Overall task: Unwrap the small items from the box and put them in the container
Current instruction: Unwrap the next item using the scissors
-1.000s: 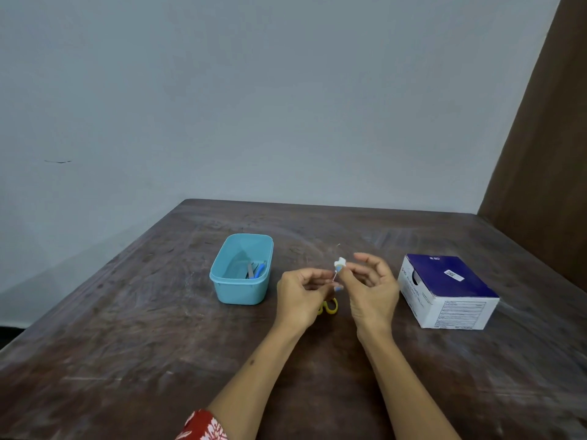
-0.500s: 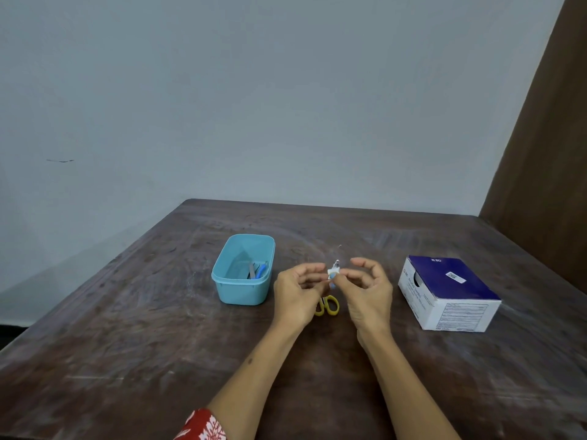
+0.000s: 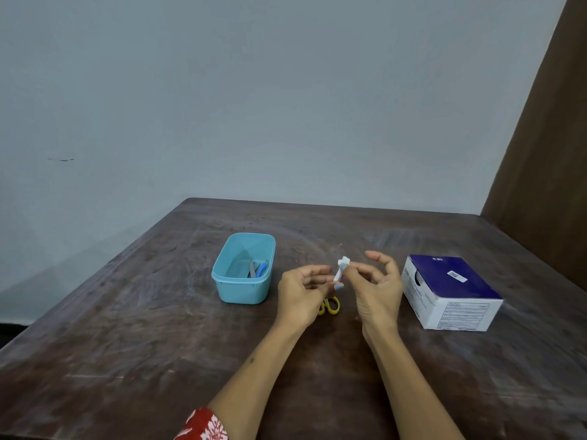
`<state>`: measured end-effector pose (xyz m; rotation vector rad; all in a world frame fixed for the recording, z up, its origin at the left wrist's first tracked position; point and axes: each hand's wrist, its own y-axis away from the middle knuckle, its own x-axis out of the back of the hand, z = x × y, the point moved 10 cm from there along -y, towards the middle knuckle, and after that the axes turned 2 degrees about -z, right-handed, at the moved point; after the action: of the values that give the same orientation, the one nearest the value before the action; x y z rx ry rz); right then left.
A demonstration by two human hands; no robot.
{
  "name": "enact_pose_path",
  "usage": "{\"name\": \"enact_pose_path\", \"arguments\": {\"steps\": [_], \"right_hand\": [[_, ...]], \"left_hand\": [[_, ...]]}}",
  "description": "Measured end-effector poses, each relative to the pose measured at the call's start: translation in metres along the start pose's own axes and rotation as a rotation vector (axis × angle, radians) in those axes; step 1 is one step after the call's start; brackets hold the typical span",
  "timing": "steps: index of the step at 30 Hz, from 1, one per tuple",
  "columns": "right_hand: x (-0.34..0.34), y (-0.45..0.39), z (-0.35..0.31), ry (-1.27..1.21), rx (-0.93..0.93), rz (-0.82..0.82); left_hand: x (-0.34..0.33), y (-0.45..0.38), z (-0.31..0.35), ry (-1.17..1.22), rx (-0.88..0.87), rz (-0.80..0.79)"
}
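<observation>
Above the table's middle, my left hand (image 3: pixel 301 292) and my right hand (image 3: pixel 376 285) both pinch one small wrapped item (image 3: pixel 340 272), white with a blue end. The left fingers hold its lower blue end, the right fingertips hold its upper white wrapper, which flares open at the top. The turquoise container (image 3: pixel 244 290) stands to the left of my hands with a few blue and grey items (image 3: pixel 258 269) inside. The blue-and-white box (image 3: pixel 451 292) sits to the right, closed on top, with a round opening in its left side.
Yellow-handled scissors (image 3: pixel 330 305) lie on the dark wooden table (image 3: pixel 127 344) just under my hands, mostly hidden by the left one. A pale wall runs behind the table and a brown panel stands at the right.
My hands have drawn slightly apart, and the item now shows longer between them, tilted with its white wrapper end up. The right fingers have spread more.
</observation>
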<state>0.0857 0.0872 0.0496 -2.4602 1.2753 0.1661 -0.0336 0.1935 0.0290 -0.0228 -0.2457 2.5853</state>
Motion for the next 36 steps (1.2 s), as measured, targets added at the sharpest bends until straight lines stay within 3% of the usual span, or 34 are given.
{"name": "enact_pose_path", "arguments": {"steps": [3, 10, 14, 18, 28, 33, 36], "right_hand": [[-0.007, 0.001, 0.007, 0.093, -0.015, -0.050], [0.001, 0.000, 0.002, -0.092, -0.028, 0.023], [-0.006, 0.000, 0.008, -0.060, -0.066, -0.042], [-0.013, 0.003, 0.011, -0.024, -0.081, -0.113], [-0.016, 0.004, 0.018, -0.042, -0.142, -0.114], [-0.006, 0.001, 0.012, -0.090, -0.114, -0.038], [-0.014, 0.004, 0.019, -0.039, -0.162, -0.094]], "left_hand": [[0.005, -0.002, 0.000, 0.015, -0.005, 0.015], [-0.007, 0.002, -0.004, 0.206, 0.070, -0.068], [-0.006, 0.002, -0.006, 0.278, 0.084, -0.060], [0.000, 0.001, -0.005, 0.265, 0.052, -0.021], [0.004, 0.002, 0.004, 0.230, -0.002, 0.016], [0.000, 0.004, 0.005, 0.149, -0.018, -0.006], [0.007, 0.003, 0.006, 0.150, -0.027, 0.047]]}}
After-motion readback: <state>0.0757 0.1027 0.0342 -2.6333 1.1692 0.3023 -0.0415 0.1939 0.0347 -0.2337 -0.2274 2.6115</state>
